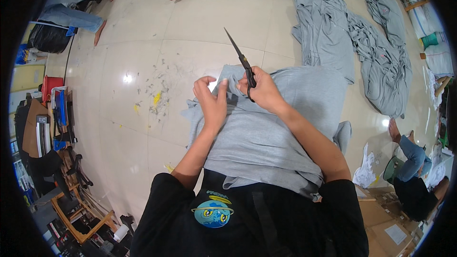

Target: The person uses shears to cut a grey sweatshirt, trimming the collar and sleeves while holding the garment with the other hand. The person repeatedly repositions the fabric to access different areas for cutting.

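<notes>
My right grip (264, 91) holds the long black metal scissors (244, 62), tips pointing up and left. My left grip (212, 103) has bent fingers, thumb against the big grey cloth (266, 135) before me; I can't tell whether it pinches.

Head-worn fisheye here, so you're looking down and a bit forward over the grey fabric (257, 138), which is pretty close. The wearer's black shirt (304, 223) is nearest, right below the fabric; pale tiled floor (112, 109) runs farther off, left of and beyond it.
</notes>
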A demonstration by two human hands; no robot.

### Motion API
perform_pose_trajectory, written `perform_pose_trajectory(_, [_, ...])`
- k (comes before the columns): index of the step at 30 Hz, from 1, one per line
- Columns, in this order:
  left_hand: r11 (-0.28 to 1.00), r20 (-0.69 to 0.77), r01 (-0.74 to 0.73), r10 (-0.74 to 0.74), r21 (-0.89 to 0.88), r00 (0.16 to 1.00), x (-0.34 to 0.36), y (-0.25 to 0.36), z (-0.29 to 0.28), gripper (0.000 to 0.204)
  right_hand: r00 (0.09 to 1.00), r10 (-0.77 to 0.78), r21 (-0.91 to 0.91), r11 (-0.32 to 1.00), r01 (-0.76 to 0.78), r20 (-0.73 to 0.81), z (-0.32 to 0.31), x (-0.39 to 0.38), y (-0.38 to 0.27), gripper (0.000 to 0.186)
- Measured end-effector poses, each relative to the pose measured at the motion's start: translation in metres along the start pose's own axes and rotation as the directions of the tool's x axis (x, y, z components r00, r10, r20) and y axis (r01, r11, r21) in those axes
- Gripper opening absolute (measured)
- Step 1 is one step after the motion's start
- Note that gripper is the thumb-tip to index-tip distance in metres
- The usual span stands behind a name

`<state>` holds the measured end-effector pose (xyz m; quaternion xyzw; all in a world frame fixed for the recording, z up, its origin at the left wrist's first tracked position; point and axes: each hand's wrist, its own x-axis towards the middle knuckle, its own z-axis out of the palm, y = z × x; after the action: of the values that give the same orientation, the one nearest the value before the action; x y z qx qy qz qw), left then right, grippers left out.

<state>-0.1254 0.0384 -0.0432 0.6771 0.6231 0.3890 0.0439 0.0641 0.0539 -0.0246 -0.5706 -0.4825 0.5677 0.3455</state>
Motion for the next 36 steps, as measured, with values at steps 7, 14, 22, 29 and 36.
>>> perform_pose_trajectory(7, [0.535, 0.506, 0.634, -0.386, -0.558, 0.771, -0.015, 0.018, 0.01, 0.024, 1.0, 0.001, 0.075, 0.997, -0.003, 0.016, 0.001, -0.002, -0.007, 0.031])
perform_pose_trajectory(14, [0.522, 0.378, 0.578, -0.445, -0.627, 0.812, -0.012, 0.015, 0.006, 0.02, 0.995, -0.072, -0.072, 0.995, 0.067, -0.072, 0.003, 0.001, 0.002, 0.03])
perform_pose_trajectory(22, [0.477, 0.497, 0.655, -0.427, -0.586, 0.756, -0.01, 0.016, 0.006, 0.022, 0.999, -0.051, -0.023, 0.998, 0.05, -0.006, 0.005, -0.002, -0.008, 0.03])
perform_pose_trajectory(29, [0.165, 0.495, 0.654, -0.525, -0.739, 0.692, -0.013, 0.008, 0.01, 0.017, 0.988, -0.112, -0.145, 0.985, 0.097, -0.101, 0.002, 0.008, -0.002, 0.031])
perform_pose_trajectory(36, [0.207, 0.704, 0.793, -0.37, -0.573, 0.606, -0.005, -0.007, -0.003, 0.019, 0.996, -0.085, -0.01, 0.996, 0.085, -0.033, -0.007, 0.043, -0.001, 0.038])
